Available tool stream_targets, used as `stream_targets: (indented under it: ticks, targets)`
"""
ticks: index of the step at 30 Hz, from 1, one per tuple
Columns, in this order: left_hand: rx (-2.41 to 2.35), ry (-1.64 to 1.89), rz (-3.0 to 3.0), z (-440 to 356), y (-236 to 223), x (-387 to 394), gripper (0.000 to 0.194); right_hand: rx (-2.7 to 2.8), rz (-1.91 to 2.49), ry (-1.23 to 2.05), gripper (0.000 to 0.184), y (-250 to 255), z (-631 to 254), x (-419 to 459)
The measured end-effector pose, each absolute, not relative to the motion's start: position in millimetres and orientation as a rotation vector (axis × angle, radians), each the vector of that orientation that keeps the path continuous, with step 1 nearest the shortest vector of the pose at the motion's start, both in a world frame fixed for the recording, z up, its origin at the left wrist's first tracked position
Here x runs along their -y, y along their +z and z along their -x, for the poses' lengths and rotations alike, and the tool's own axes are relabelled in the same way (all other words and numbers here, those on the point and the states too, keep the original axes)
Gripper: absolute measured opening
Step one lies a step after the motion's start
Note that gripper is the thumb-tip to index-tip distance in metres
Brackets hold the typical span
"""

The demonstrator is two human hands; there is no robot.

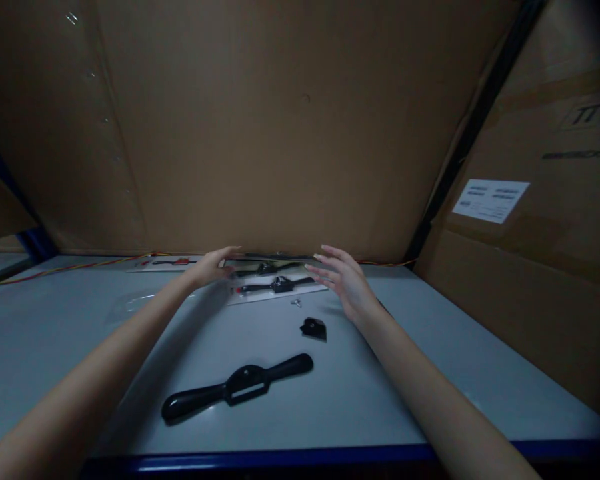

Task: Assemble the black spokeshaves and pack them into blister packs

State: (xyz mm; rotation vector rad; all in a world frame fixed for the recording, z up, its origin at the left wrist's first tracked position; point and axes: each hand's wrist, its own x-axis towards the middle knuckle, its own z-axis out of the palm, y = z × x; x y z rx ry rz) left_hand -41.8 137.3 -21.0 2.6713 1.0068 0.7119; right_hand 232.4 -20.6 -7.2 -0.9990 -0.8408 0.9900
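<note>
2 hands, both empty. L hand open, fingers fairly flat, at left end of white card pack; R hand open wide, fingers spread and curved, at its right end. Can't tell if either touches it. Pack lies at far edge of bench, between hands, w/ 2 dark tools on it, front one a black spokeshave w/ red tip, thin metal strip behind. Loose on bench, nearer: 1 black spokeshave lying at an angle, 1 small black block just below R hand, 1 small metal part near pack's front edge. Far left: 1 more white card w/ thin red-and-black item. Red-yellow wire along back, clear plastic sheet left of L hand. Behind: cardboard wall; at right, cardboard box w/ white label.
</note>
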Motion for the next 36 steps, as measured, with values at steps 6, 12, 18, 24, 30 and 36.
stream_targets:
  ticks: [6,12,18,24,30,36]
  targets:
    - [-1.276,0.497,-2.620,78,-3,-115,0.074,0.896,1.009,1.021,0.035,-3,-229,25]
    - [-1.540,0.116,-2.620,122,2,-100,0.099,1.008,1.034,0.986,0.028,-4,-227,24]
    - [-1.469,0.118,-2.746,135,-7,-92,0.072,1.068,1.053,0.976,0.024,-8,-223,23]
    - [-1.410,0.004,-2.778,117,5,-65,0.056,1.131,1.067,0.971,0.026,-9,-219,23]
    - [-1.717,-0.179,-2.686,123,5,-62,0.065,1.416,1.195,0.831,0.024,-9,-225,20]
    - [-1.374,0.137,-2.612,91,17,-6,0.054,1.970,1.506,0.727,0.020,-21,-244,17]
